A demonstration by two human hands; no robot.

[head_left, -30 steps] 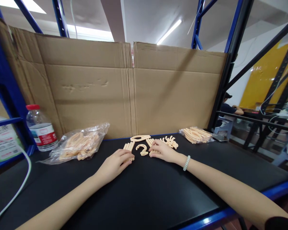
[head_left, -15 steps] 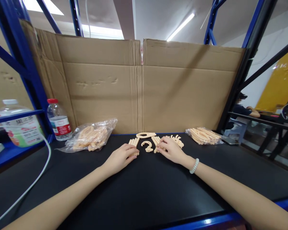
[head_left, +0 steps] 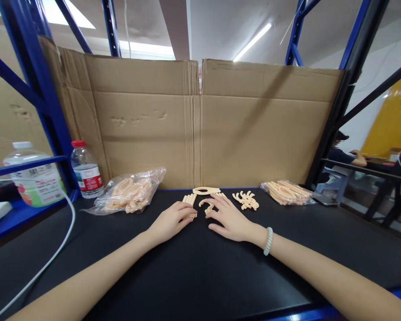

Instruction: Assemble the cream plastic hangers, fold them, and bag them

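Note:
My left hand [head_left: 172, 221] bends over a row of beige strips [head_left: 189, 199], its thumb and fingers around their near ends. My right hand [head_left: 232, 220] is open, fingers spread, above a curved beige hook-shaped piece [head_left: 202, 203] that it partly hides. Just beyond its fingers, more beige strips [head_left: 223, 195] peek out, mostly covered. A long beige piece with an oval opening [head_left: 198, 191] lies behind both hands. To the right of my right hand sits a small heap of curved hook-shaped pieces [head_left: 249, 201].
Left on the black tabletop [head_left: 187, 276] lies a clear bag of beige parts [head_left: 130, 196], beside a red-capped bottle [head_left: 87, 176]. Another bag [head_left: 287, 192] and a phone [head_left: 325, 199] lie right. Cardboard [head_left: 147, 133] walls the back. A white cable [head_left: 62, 236] crosses the left side.
My right hand has moved left and nearer, from the right-hand strips to over the hook-shaped piece, and its fingers have spread. My left hand stays at its strips. The view has shifted slightly.

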